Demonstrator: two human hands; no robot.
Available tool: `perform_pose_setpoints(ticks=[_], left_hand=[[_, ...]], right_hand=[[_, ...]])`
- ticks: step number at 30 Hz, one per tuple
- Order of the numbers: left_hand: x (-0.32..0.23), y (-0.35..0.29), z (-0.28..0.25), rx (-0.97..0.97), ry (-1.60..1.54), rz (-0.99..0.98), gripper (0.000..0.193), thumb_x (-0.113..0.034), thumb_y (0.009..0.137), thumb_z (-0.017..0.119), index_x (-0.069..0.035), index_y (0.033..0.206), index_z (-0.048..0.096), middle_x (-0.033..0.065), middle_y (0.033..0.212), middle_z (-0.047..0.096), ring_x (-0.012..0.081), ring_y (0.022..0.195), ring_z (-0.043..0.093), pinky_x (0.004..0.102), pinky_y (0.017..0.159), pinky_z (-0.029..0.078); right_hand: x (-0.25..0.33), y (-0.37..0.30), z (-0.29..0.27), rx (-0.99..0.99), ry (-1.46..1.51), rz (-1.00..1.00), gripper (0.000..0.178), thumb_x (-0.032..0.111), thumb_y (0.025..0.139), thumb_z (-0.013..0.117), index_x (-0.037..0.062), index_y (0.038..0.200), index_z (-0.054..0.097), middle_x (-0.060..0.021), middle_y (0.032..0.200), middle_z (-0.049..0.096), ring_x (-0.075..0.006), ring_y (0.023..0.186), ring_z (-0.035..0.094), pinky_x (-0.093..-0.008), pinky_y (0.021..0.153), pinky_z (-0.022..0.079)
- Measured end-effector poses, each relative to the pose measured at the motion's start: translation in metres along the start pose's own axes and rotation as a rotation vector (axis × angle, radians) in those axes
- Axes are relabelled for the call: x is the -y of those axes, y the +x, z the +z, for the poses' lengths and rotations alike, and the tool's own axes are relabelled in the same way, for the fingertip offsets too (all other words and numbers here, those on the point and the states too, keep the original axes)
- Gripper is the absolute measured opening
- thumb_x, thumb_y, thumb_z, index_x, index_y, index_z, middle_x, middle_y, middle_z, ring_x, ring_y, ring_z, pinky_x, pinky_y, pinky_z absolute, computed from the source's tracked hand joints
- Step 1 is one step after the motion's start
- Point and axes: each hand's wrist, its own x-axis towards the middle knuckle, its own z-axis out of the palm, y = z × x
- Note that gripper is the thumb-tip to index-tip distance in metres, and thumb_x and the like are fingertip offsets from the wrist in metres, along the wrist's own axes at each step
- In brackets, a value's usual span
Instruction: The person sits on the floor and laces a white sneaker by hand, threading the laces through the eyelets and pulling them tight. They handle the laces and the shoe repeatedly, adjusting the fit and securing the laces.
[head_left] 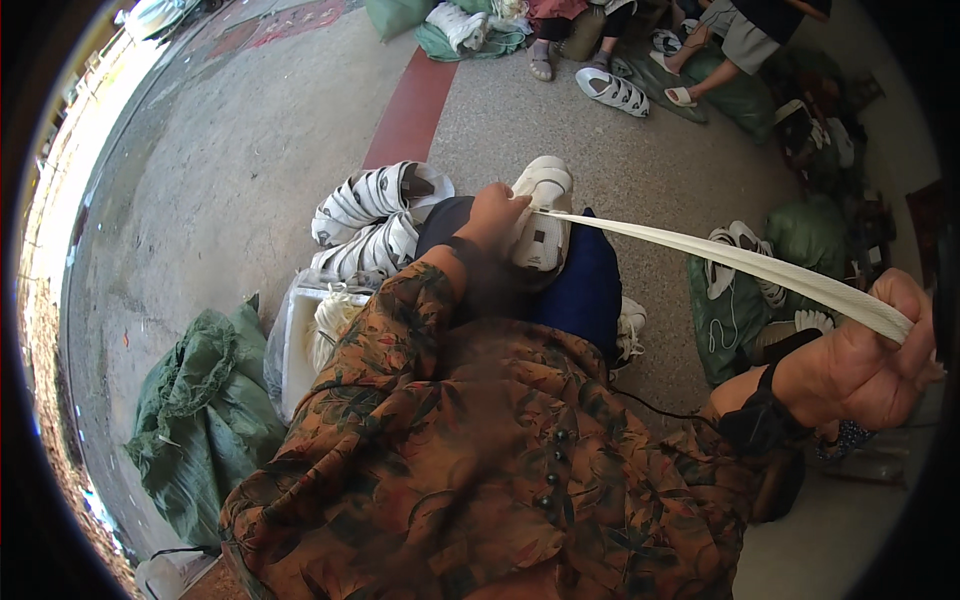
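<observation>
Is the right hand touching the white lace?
Touching. In the head view, the white lace stretches from the shoe straight into the curled right hand.

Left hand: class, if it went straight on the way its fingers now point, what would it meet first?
The left hand would meet the white shoe on the lap first; it appears to touch the shoe's left side, though exact depth is hard to judge.

Glare: daylight overexposed, eight to ten o'clock. Floor softly lit. Dark blurred patch at centre. Rim bowed; corners black.
</observation>
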Motion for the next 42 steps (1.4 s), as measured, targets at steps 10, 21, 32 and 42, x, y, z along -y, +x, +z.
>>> perform_pose_setpoints(ticks=[10,21,32,42], left_hand=[[-0.011,0.006,-0.002,0.154,-0.324,-0.193,0.018,-0.013,0.073,0.063,0.004,0.079,0.067,0.0124,0.07,0.064,0.0204,0.061,0.062,0.0322,0.054,0.049],[-0.028,-0.014,-0.007,0.255,-0.753,-0.149,0.017,-0.005,0.075,0.061,0.001,0.091,0.062,0.0044,0.072,0.061,0.0142,0.061,0.058,0.0259,0.054,0.047],[-0.017,0.0,0.007,-0.138,-0.091,0.099,0.014,-0.012,0.073,0.063,-0.003,0.082,0.068,0.0146,0.079,0.068,0.0253,0.074,0.066,0.0342,0.069,0.051],[-0.009,0.002,-0.025,0.429,-0.313,0.493,0.02,-0.016,0.082,0.06,0.004,0.082,0.066,0.0086,0.073,0.063,0.0162,0.066,0.06,0.0292,0.061,0.049]], right_hand=[[0.006,-0.008,-0.01,0.04,-0.143,0.104,0.012,0.001,0.086,0.052,0.005,0.079,0.044,0.0011,0.063,0.033,-0.0091,0.063,0.033,-0.0314,0.072,0.029],[-0.003,-0.003,-0.017,0.169,-0.238,0.231,0.014,0.007,0.086,0.059,0.0041,0.084,0.045,0.0015,0.055,0.034,-0.0091,0.055,0.029,-0.0279,0.067,0.029],[-0.006,-0.002,-0.016,0.157,-0.287,0.258,0.013,0.008,0.088,0.058,0.0043,0.085,0.045,-0.0004,0.056,0.033,-0.0117,0.063,0.031,-0.0286,0.07,0.03],[-0.016,0.003,-0.01,0.157,-0.191,0.275,0.012,0.004,0.088,0.054,0.0024,0.084,0.044,-0.0004,0.061,0.033,-0.0101,0.059,0.029,-0.0289,0.068,0.029]])
